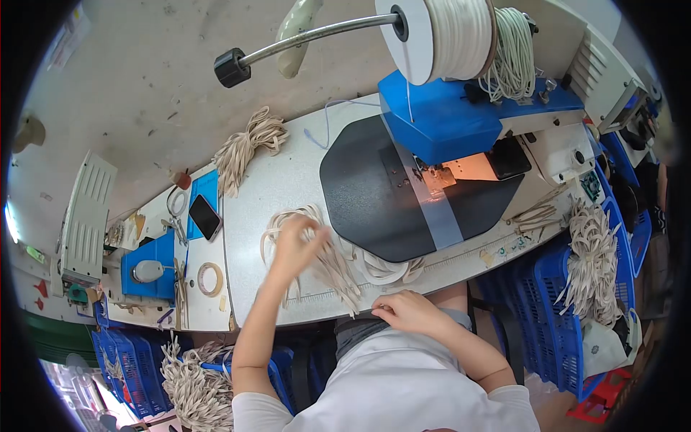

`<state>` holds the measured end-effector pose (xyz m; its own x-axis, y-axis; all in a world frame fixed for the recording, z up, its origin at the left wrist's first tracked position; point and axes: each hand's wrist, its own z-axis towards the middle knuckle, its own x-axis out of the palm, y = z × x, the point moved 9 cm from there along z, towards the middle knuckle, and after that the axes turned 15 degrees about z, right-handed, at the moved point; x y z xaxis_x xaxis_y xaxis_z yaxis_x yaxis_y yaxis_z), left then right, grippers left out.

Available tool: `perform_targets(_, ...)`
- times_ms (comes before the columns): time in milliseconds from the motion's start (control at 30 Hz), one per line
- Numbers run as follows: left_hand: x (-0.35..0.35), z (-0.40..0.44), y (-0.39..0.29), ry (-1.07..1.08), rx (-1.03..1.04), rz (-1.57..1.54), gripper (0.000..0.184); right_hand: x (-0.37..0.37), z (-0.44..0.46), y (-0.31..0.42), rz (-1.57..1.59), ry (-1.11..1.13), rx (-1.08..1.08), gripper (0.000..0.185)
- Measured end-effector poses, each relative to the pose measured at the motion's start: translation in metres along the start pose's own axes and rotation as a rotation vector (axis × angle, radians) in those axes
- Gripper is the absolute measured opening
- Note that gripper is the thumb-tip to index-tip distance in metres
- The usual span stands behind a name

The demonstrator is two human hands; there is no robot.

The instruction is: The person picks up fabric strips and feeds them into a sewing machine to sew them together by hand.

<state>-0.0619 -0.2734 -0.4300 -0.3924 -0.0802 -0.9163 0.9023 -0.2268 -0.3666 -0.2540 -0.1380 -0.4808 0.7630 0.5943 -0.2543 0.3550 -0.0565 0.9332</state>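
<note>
My left hand (296, 246) is over a bundle of cream cord strips (335, 272) on the white table, left of the black plate. Motion smears its fingers, so I cannot tell whether it grips a strip. My right hand (412, 314) is at the table's front edge, above my lap, with its fingers curled closed. Anything inside those fingers is hidden. More pale strips (381, 269) lie in a coil between the bundle and the black plate (360, 180). The blue sewing machine head (435, 119) stands over that plate, its lamp lighting the needle area.
A large white cord spool (461, 36) hangs above the machine. Another strip bundle (248, 144) lies at the table's back edge. To the left are a phone (205, 217), a tape roll (210, 279) and scissors (175, 229). Blue baskets (540, 309) stand at the right.
</note>
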Motion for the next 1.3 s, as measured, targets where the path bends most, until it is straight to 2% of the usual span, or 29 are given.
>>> perform_targets(33, 0.01, -0.004, -0.022, 0.057, 0.075, -0.016, 0.021, -0.003, -0.001, 0.004, -0.015, -0.019, -0.024, 0.021)
perform_targets(133, 0.016, -0.009, -0.058, -0.067, 0.237, -0.083, 0.019, -0.014, -0.006, 0.017, -0.047, -0.084, -0.132, 0.02)
perform_targets(233, 0.0, -0.013, -0.046, -0.115, 0.045, -0.131, 0.016, -0.033, -0.019, 0.041, 0.005, -0.22, -0.278, 0.017)
perform_targets(300, -0.015, -0.026, -0.066, -0.13, 0.168, -0.147, 0.018, -0.05, -0.031, 0.059, 0.123, -0.376, -0.342, 0.02)
perform_targets(400, -0.028, -0.053, -0.113, -0.084, 0.433, -0.137, 0.016, -0.06, -0.032, 0.081, -0.007, -0.448, -0.421, 0.031)
perform_targets(467, -0.029, -0.076, -0.148, 0.041, 0.591, -0.133, 0.019, -0.058, -0.027, 0.083, -0.142, -0.442, -0.488, 0.031)
perform_targets(500, -0.03, -0.089, -0.159, 0.004, 0.664, -0.106, 0.021, -0.057, -0.025, 0.082, -0.212, -0.438, -0.519, 0.031)
perform_targets(567, -0.034, -0.102, -0.178, 0.096, 0.732, -0.165, 0.021, -0.06, -0.029, 0.076, -0.269, -0.45, -0.563, 0.028)
perform_targets(700, -0.046, -0.119, -0.209, 0.235, 0.836, -0.473, 0.018, -0.076, -0.044, 0.08, -0.264, -0.442, -0.572, 0.022)
perform_targets(733, -0.051, -0.123, -0.22, 0.255, 0.885, -0.56, 0.018, -0.081, -0.05, 0.086, -0.283, -0.457, -0.593, 0.028)
perform_targets(833, -0.056, -0.134, -0.251, 0.286, 1.006, -0.783, 0.021, -0.094, -0.077, 0.126, -0.106, -0.424, -0.79, 0.032)
perform_targets(900, -0.057, -0.138, -0.27, 0.262, 1.064, -0.801, 0.024, -0.113, -0.094, 0.149, -0.154, -0.54, -0.985, 0.039)
perform_targets(967, -0.058, -0.134, -0.285, 0.195, 1.108, -0.697, 0.028, -0.135, -0.09, 0.154, -0.31, -0.67, -0.975, 0.039)
perform_targets(1033, -0.053, -0.125, -0.29, 0.12, 1.127, -0.418, 0.035, -0.151, -0.076, 0.152, -0.471, -0.717, -0.886, 0.038)
perform_targets(1167, -0.051, -0.082, -0.261, -0.031, 0.939, -0.304, 0.027, -0.158, -0.054, 0.129, -0.63, -0.456, -0.645, 0.031)
perform_targets(1300, -0.062, -0.028, -0.233, -0.153, 0.698, -0.045, 0.023, -0.173, -0.048, 0.127, -0.503, -0.338, -0.491, 0.032)
